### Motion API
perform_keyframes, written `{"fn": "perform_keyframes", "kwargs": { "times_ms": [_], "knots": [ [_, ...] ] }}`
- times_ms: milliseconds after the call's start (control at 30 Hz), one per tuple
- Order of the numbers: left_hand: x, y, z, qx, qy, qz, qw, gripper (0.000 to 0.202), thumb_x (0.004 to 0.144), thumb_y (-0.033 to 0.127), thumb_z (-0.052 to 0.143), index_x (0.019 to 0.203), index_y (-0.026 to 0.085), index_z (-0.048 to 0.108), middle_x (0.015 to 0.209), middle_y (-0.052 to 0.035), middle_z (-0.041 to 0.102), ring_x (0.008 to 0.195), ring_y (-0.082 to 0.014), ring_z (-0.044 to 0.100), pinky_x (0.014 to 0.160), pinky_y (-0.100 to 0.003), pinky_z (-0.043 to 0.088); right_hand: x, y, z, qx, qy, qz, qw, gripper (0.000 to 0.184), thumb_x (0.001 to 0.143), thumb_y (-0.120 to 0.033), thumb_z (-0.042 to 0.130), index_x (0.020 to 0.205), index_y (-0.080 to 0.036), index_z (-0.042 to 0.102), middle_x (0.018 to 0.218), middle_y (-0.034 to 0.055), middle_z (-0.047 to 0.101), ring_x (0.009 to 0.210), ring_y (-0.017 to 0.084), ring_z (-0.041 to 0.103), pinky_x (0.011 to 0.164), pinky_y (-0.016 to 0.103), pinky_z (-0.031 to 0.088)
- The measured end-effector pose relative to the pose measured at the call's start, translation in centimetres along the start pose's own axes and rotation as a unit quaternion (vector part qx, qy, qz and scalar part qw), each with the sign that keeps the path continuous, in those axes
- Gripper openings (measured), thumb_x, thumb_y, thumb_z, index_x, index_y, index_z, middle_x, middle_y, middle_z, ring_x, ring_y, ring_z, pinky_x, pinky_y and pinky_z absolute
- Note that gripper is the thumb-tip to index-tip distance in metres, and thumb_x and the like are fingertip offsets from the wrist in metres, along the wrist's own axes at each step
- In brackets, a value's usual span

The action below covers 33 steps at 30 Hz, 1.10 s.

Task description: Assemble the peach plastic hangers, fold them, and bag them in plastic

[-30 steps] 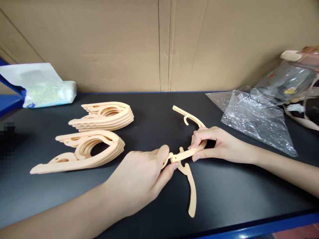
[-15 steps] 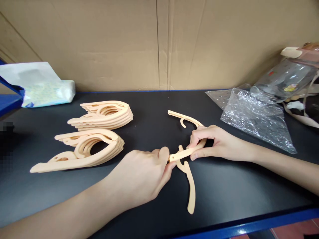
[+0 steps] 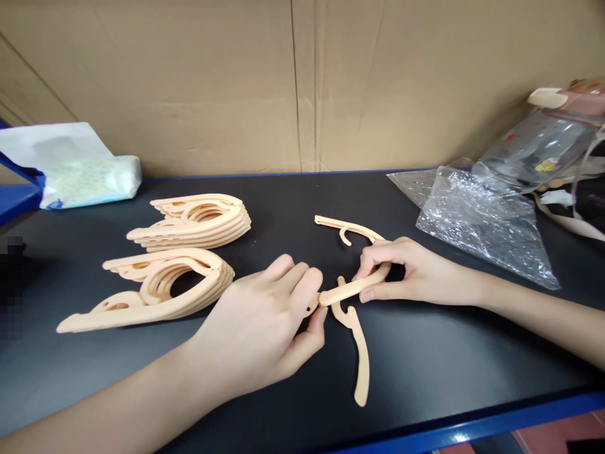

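A cream plastic folding hanger (image 3: 347, 291) is held between both hands over the black table. My right hand (image 3: 401, 271) pinches its curved arm between thumb and fingers. At the arm's left end my left hand (image 3: 283, 315) is closed on a small end piece (image 3: 309, 309) with a hole in it; most of this piece is hidden by the fingers. A hooked, curved part (image 3: 362, 359) lies below the held arm, and another slim arm (image 3: 347, 226) with a small hook reaches up and left beyond my right hand. Whether these parts are joined behind the hands I cannot tell.
Two stacks of folded cream hangers lie at the left, a rear stack (image 3: 193, 221) and a front stack (image 3: 165, 284). A tissue pack (image 3: 89, 180) stands at the back left. Clear plastic bags (image 3: 486, 221) and a transparent bottle (image 3: 534, 148) are at the right. Cardboard (image 3: 212, 82) rises behind.
My left hand has turned and its fingers have lifted slightly, so the small end piece with the hole now shows. My right hand has kept its grip.
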<state>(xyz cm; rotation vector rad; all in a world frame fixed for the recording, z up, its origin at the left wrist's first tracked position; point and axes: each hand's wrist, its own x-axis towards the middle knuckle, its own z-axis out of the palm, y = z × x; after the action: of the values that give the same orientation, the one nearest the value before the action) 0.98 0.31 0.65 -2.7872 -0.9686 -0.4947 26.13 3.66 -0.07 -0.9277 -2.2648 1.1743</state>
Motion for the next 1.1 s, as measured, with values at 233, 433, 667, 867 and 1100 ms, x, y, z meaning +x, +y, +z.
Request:
{"fn": "perform_keyframes", "kwargs": {
  "times_ms": [233, 433, 667, 867, 1100],
  "knots": [
    [0.2, -0.5, 0.0, -0.046, -0.004, 0.010, 0.999, 0.020, 0.094, 0.011, 0.039, 0.101, 0.012, 0.058, 0.105, -0.0104, 0.063, 0.103, -0.0267, 0.054, 0.086, -0.041, 0.047, 0.0, 0.4, -0.2, -0.055, 0.027, -0.010, 0.998, 0.020, 0.085, -0.037, 0.071, 0.085, -0.019, 0.065, 0.079, -0.0017, 0.070, 0.072, 0.013, 0.063, 0.069, 0.027, 0.044],
    [-0.2, -0.8, 0.8, -0.040, -0.034, -0.004, 0.999, 0.032, 0.090, -0.004, 0.035, 0.107, 0.012, 0.056, 0.129, -0.0150, 0.055, 0.122, -0.0294, 0.046, 0.098, -0.045, 0.046, 0.2, 0.9, -0.4, -0.221, 0.103, -0.055, 0.968, 0.026, 0.086, -0.046, 0.069, 0.096, -0.023, 0.068, 0.101, 0.0039, 0.069, 0.103, 0.023, 0.059, 0.093, 0.039, 0.039],
    [-0.3, -1.7, 1.3, -0.102, -0.068, -0.103, 0.987, 0.034, 0.094, 0.001, 0.031, 0.110, 0.021, 0.053, 0.140, -0.0096, 0.047, 0.118, -0.0254, 0.052, 0.094, -0.044, 0.049, 0.3, 2.1, -1.0, -0.274, 0.137, -0.023, 0.952, 0.030, 0.092, -0.045, 0.059, 0.114, -0.024, 0.065, 0.130, 0.0093, 0.059, 0.124, 0.027, 0.051, 0.104, 0.047, 0.043],
    [0.3, -1.4, 0.5, -0.165, -0.069, -0.128, 0.975, 0.027, 0.102, 0.016, 0.029, 0.102, 0.021, 0.055, 0.128, -0.0065, 0.058, 0.112, -0.0237, 0.056, 0.094, -0.044, 0.046, 0.3, 2.3, -1.0, -0.308, 0.135, -0.040, 0.941, 0.031, 0.096, -0.041, 0.055, 0.121, -0.024, 0.062, 0.130, 0.0093, 0.061, 0.123, 0.027, 0.053, 0.103, 0.047, 0.045],
    [0.1, -1.5, 1.2, -0.149, -0.047, -0.131, 0.979, 0.013, 0.096, 0.032, 0.056, 0.104, 0.022, 0.053, 0.123, -0.0050, 0.064, 0.111, -0.0261, 0.057, 0.091, -0.045, 0.046, 0.3, 2.5, -0.8, -0.321, 0.134, -0.056, 0.936, 0.034, 0.097, -0.040, 0.052, 0.123, -0.022, 0.062, 0.131, 0.0105, 0.060, 0.124, 0.027, 0.053, 0.104, 0.048, 0.046]
  ]
}}
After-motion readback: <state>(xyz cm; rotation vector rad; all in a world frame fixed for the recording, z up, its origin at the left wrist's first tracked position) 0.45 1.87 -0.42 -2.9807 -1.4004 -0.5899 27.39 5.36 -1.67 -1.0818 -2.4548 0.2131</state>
